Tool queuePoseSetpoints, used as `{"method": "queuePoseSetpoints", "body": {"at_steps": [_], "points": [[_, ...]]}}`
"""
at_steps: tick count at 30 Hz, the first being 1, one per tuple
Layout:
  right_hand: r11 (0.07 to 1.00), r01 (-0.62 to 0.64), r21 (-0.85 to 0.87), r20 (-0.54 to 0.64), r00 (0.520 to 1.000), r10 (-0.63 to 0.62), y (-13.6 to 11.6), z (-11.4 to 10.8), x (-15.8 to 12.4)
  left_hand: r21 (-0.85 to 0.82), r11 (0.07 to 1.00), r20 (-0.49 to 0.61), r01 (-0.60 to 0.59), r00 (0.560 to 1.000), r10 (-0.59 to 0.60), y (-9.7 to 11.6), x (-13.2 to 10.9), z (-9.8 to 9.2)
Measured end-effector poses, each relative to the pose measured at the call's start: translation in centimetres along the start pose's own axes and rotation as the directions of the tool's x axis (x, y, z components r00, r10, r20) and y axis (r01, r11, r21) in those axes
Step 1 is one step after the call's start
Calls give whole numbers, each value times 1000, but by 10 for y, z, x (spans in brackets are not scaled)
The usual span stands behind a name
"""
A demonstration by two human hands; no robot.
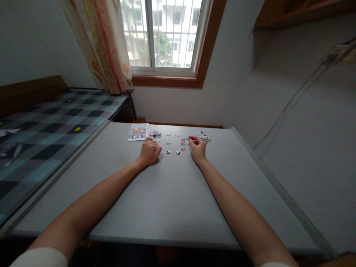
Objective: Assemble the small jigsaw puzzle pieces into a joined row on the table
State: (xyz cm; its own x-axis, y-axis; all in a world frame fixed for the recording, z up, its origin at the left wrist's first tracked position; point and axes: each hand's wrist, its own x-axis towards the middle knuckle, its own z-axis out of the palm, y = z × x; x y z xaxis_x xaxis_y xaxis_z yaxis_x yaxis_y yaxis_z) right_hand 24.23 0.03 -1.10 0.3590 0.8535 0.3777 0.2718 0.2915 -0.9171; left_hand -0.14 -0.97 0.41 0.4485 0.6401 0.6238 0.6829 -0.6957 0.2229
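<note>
My right hand (198, 147) pinches a small bluish jigsaw puzzle piece (187, 139) between thumb and fingertips, just above the table. Close to its left are joined-looking puzzle pieces (183, 141) and a pinkish piece (183, 149). Behind the hand lies a pile of loose puzzle pieces (205, 137). My left hand (150, 151) rests on the table with its fingers curled in; whatever they may hold is hidden. Beyond it sits a second pile of pieces (155, 134). Between the hands several single pieces (168, 142) lie spread out, with two dark-and-light pieces (178, 152) nearer me.
A printed colour picture sheet (138, 132) lies at the back left of the white table (164, 207). Left of the table stands a bed with a checked cover (63, 122). A wall (294, 148) with a hanging cable borders the right side; a window is behind.
</note>
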Motion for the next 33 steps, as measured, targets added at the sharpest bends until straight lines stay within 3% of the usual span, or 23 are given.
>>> {"method": "queuePoseSetpoints", "body": {"at_steps": [5, 15, 21, 33], "points": [[1000, -1, -14, -23, 1000, 1, 4, -1, 2, 15, 998, -45, 60, 997, -59, 1, 0, 2], [992, 49, -116, 2, 999, -49, 11, -1, 4, 25, 999, -15, 41, 999, -41, 2, 1, 3], [971, 130, -199, 72, 990, -118, 14, 1, 2, 33, 999, 4, 22, 1000, -22, 3, 1, 4], [953, 152, -261, 164, 980, -112, 6, 2, -4, 32, 999, 43, -22, 999, 20, 6, 2, 1]]}}
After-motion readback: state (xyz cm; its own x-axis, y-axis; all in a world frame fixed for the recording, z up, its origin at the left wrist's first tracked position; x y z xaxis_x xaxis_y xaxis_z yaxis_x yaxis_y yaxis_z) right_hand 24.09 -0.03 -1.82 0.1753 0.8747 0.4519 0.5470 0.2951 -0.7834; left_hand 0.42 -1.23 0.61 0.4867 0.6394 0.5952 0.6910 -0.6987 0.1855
